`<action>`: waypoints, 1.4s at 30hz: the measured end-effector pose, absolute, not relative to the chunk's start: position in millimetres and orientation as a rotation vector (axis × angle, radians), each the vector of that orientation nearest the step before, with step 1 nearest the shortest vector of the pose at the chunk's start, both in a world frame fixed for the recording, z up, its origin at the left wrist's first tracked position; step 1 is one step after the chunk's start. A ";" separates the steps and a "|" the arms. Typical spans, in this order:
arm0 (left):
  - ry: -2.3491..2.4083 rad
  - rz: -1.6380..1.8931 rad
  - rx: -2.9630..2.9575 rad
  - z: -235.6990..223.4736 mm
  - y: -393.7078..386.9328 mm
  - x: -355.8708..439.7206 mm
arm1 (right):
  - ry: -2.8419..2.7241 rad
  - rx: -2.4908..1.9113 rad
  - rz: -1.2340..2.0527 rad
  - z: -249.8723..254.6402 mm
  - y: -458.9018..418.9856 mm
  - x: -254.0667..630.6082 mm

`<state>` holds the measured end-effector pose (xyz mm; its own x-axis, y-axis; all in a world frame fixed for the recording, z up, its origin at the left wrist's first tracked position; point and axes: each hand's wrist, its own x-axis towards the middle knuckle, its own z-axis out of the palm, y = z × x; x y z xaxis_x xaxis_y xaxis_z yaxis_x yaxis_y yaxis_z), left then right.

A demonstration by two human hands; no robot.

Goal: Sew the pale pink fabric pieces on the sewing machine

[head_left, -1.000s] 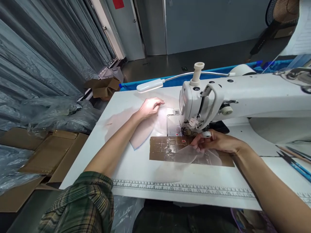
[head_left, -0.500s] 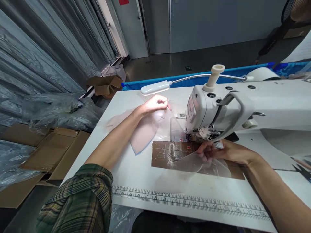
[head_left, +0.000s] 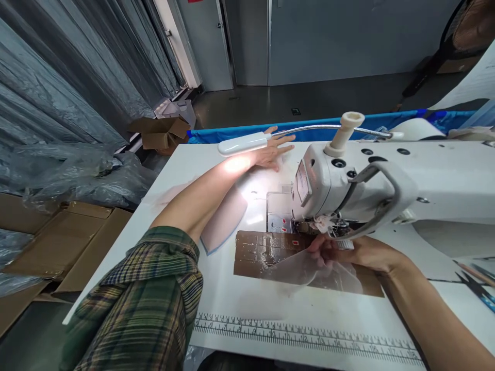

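Note:
My left hand (head_left: 274, 152) is stretched out at the far side of the table, partly behind the lamp head (head_left: 243, 144). Its fingers are spread, and some pale sheer fabric lies beneath it. Close to the needle area of the white sewing machine (head_left: 356, 180), my right hand (head_left: 332, 250) pinches a sheer whitish fabric (head_left: 297, 268). That fabric drapes over a brown taped strip (head_left: 255, 250) towards the front edge. A pale pink fabric piece (head_left: 226, 219) with a bluish edge lies under my left forearm. The machine's lever partly covers my right fingers.
A printed ruler (head_left: 294, 335) runs along the table's front edge. Scissors (head_left: 477, 291) lie at the right. Cardboard boxes (head_left: 77, 237) and plastic sheeting stand left of the table; a blue cloth edge (head_left: 209, 135) lines its back.
My left hand has let go of the fabric edge, moved away from me to the back of the table and spread its fingers. My right hand keeps its hold near the needle.

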<state>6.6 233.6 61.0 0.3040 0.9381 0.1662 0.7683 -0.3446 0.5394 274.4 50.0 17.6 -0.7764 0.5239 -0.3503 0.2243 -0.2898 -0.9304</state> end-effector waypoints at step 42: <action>1.419 0.842 2.224 39.7 47.6 -49.2 | -1.670 -0.953 2.148 5.5 47.0 280.3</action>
<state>-49.2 47.6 39.7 0.3145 0.9054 0.2852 0.6845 -0.4244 0.5928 280.3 47.0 5.5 -0.7520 0.5671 -0.3360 0.1858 -0.3067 -0.9335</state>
